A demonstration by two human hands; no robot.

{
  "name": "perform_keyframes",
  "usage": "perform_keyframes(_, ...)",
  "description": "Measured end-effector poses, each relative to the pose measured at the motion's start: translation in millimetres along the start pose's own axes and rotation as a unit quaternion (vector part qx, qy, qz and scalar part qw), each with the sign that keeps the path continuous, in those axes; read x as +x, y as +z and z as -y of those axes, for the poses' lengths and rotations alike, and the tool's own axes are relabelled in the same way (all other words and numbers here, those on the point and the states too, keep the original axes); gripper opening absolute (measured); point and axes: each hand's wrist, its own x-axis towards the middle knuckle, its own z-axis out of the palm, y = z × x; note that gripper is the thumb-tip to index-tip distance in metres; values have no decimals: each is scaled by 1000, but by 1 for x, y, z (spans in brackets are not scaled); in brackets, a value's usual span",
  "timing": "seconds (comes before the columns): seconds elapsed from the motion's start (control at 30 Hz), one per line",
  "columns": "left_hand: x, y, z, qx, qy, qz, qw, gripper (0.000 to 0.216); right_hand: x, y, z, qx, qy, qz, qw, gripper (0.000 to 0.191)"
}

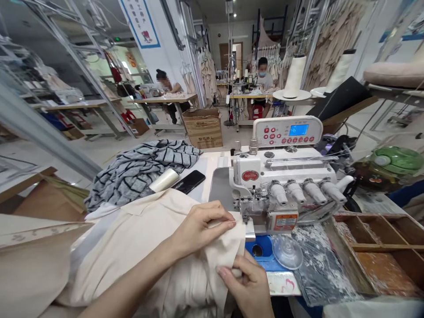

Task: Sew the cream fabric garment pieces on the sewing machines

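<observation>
A large piece of beige fabric [142, 229] spreads over the table and hangs toward me, with its right edge beside the needle area of a white overlock sewing machine [285, 168]. My left hand [203, 225] lies across the fabric near the presser foot, thumb and fingers closed on the cloth by its upper edge. Lower and to the right, my right hand [248, 282] pinches the fabric's right edge between thumb and fingers. Part of the fabric is hidden under my left forearm.
Behind the fabric lie a grey black-striped cloth [142, 168], a cream thread roll [164, 180] and a black phone [189, 182]. Right of the machine sits a wooden compartment tray [380, 247]. Thread cones [294, 77] stand above. Two people work at farther tables beyond a cardboard box [203, 128].
</observation>
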Motion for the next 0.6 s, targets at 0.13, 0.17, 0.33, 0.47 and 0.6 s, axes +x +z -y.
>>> perform_keyframes(0.13,7,-2,2,-43,-71,21,996,12,-8,1,-6,-85,-54,-28,994,37)
perform_keyframes(0.17,9,-2,2,-47,-89,24,995,13,-10,1,-7,-90,-49,-48,994,41)
perform_keyframes(0.33,14,2,1,-44,-130,37,990,17,-15,6,-4,-76,-20,-88,993,50)
perform_keyframes(0.47,10,4,2,-26,-110,21,993,10,-14,9,1,-61,0,-95,994,51)
perform_keyframes(0.6,-10,15,-7,148,67,-29,986,24,-22,8,-3,-51,23,-99,994,53)
